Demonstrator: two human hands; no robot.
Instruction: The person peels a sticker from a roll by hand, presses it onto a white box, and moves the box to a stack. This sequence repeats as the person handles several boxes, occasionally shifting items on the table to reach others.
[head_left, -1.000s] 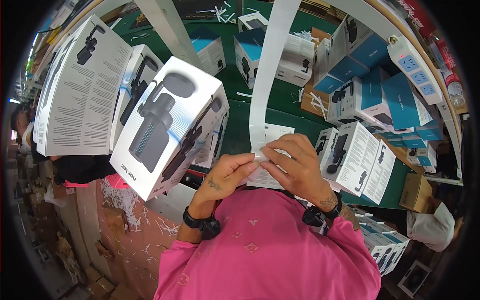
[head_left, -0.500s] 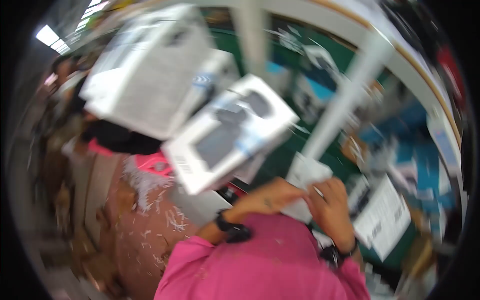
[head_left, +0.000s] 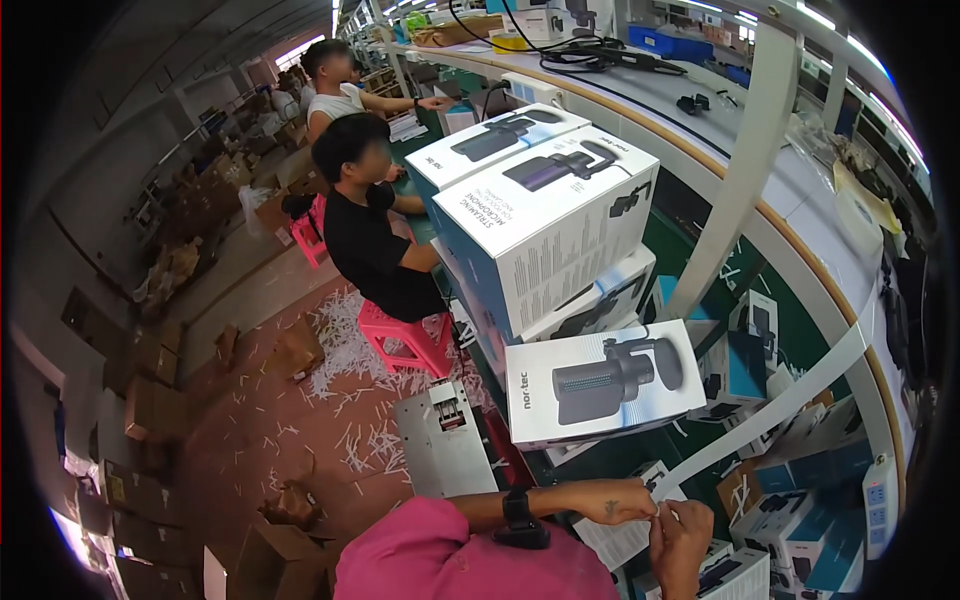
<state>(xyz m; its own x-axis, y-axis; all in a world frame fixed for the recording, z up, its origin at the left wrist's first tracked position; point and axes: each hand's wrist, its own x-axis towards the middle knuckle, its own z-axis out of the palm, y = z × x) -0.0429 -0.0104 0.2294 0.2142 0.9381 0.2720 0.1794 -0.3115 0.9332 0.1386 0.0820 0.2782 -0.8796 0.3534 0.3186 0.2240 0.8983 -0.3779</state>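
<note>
My left hand [head_left: 612, 501] reaches in from the left with its fingers bent into a pinch. Beside it, the fingers of my right hand [head_left: 682, 535] are closed too, the fingertips of both hands almost touching. A small pale bit shows at the fingertips; what they pinch is too small to make out. Just beyond the hands lies a white microphone box [head_left: 600, 385] with a dark microphone pictured on top. Below the hands, a white printed surface [head_left: 615, 540] is partly covered by them. A long white bar [head_left: 790, 400] slants down to the fingertips.
Larger white-and-blue microphone boxes [head_left: 560, 230] are stacked ahead. More boxes [head_left: 790, 530] crowd the right side under a curved shelf [head_left: 800, 250]. A metal device [head_left: 445, 440] stands at left. A seated co-worker [head_left: 370, 240] is beyond, near a pink stool [head_left: 395, 335]; paper shreds litter the floor.
The view has swung left, bringing co-workers and the aisle into sight, and is sharper now. My hands appear lower and further right, still close together at the fingertips.
</note>
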